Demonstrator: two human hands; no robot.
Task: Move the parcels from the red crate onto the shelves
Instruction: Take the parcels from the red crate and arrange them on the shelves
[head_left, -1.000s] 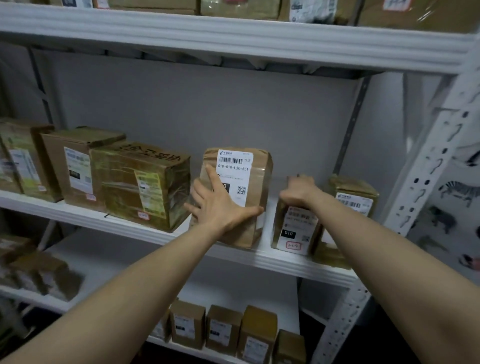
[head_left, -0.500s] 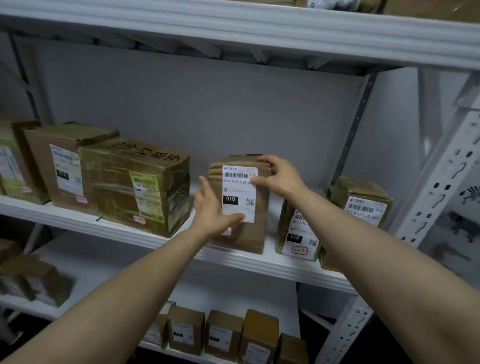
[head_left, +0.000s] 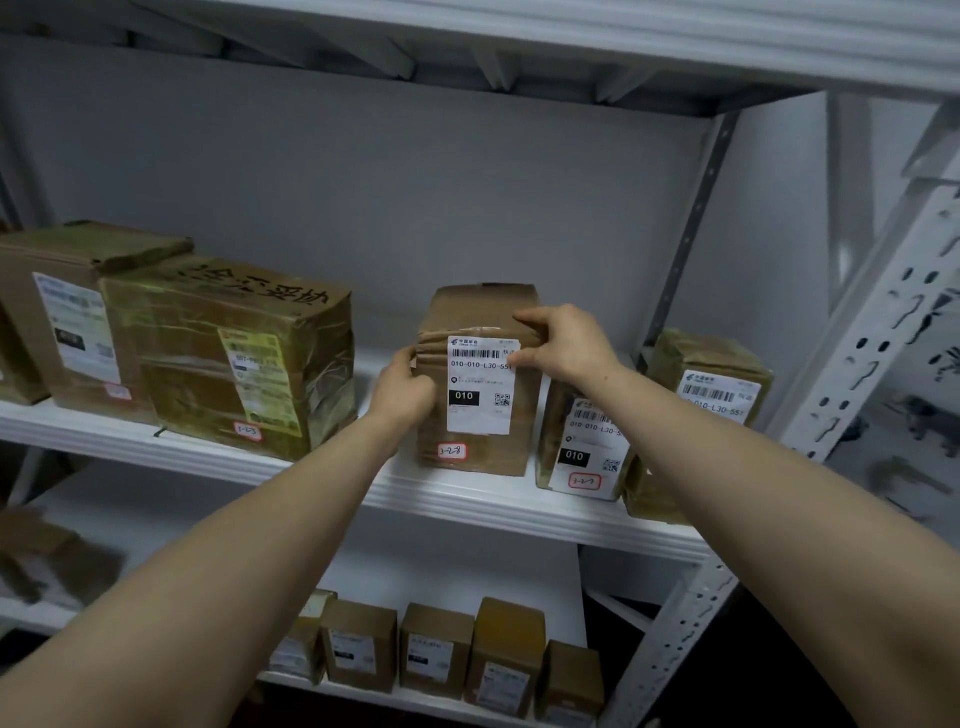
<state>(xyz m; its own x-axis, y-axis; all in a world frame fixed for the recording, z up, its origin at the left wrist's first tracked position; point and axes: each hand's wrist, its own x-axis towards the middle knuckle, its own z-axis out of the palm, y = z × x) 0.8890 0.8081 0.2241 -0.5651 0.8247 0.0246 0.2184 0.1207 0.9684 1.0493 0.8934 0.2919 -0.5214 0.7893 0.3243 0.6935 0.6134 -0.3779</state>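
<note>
White rack (head_left: 872, 353) with its middle shelf (head_left: 322, 470) carrying a row of brown parcels. The largest is a taped box (head_left: 228, 358) at left, with handwriting on its top. A plainer box (head_left: 57, 317) stands just beside it, farther left. The parcel (head_left: 498, 447) stands upright on the middle shelf near the front edge, apart from the taped box and just beside a shorter neighbour (head_left: 582, 447). Small boxes (head_left: 436, 654) line the shelf below.

Both bare forearms rise from the lower corners and converge on the parcel. The left hand (head_left: 402, 384) has its grip clenched round the parcel's left edge at mid-height, with the fingers curled against the side. The right hand (head_left: 566, 343) pinches the upper right corner, fingers over the front near the top and thumb on the corner of the white label (head_left: 480, 384). A red-outlined tag (head_left: 452, 451) sits below the label.
</note>
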